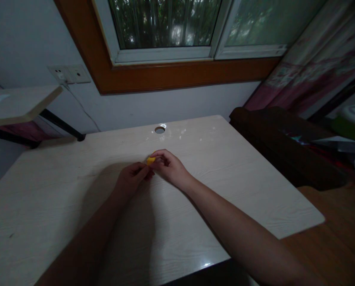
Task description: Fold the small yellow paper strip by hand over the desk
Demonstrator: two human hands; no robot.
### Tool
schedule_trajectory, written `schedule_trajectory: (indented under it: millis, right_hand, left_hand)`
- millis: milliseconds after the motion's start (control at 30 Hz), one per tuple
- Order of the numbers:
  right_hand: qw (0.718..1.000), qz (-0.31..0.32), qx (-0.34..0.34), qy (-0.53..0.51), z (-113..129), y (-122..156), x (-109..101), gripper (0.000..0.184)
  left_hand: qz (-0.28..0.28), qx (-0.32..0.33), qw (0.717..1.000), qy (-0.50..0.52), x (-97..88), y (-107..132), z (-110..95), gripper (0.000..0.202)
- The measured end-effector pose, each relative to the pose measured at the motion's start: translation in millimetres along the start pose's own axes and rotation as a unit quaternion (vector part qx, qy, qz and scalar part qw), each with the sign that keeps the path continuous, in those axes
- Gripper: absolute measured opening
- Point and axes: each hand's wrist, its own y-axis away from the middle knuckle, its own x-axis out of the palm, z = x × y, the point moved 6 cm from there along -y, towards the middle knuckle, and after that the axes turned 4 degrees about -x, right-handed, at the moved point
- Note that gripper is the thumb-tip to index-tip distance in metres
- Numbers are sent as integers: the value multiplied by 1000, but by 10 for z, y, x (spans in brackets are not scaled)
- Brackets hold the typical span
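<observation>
A small yellow object (150, 160) shows between my two hands above the middle of the light wood-grain table (243, 186). It is mostly covered by fingers and too small to tell its kind. My right hand (170, 167) pinches it from the right, thumb and fingers closed. From the lower left, my left hand (133, 177) has thumb and forefinger pressed together at the object's lower edge. The fingertips of both hands nearly meet there. Whether the object touches the tabletop cannot be made out.
A round cable hole (159, 130) lies near the table's back edge. At the left stands a raised shelf (22, 105) on black legs. A white cord (82, 107) runs down from the wall socket (61, 74). Dark wooden furniture (273, 139) borders the right side.
</observation>
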Motion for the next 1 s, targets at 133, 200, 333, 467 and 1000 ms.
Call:
schedule_trajectory:
  millis: [133, 200, 333, 467, 1000]
  right_hand:
    - [999, -3, 7, -37, -29, 8, 20, 29]
    - [999, -4, 12, -42, -40, 12, 20, 30]
    - [999, -5, 14, -35, -51, 10, 12, 31]
    - [1000, -1, 15, -26, -54, 6, 10, 30]
    - [1000, -2, 22, -17, -57, 16, 4, 30]
  left_hand:
    - [10, -1, 1000, 10, 12, -14, 22, 27]
    - [17, -5, 1000, 13, 19, -23, 43, 28]
    - [23, -8, 1000, 16, 30, -19, 45, 30]
    - [22, -6, 1000, 20, 35, -1, 10, 30]
    - [15, -11, 1000, -9, 15, -21, 36, 29]
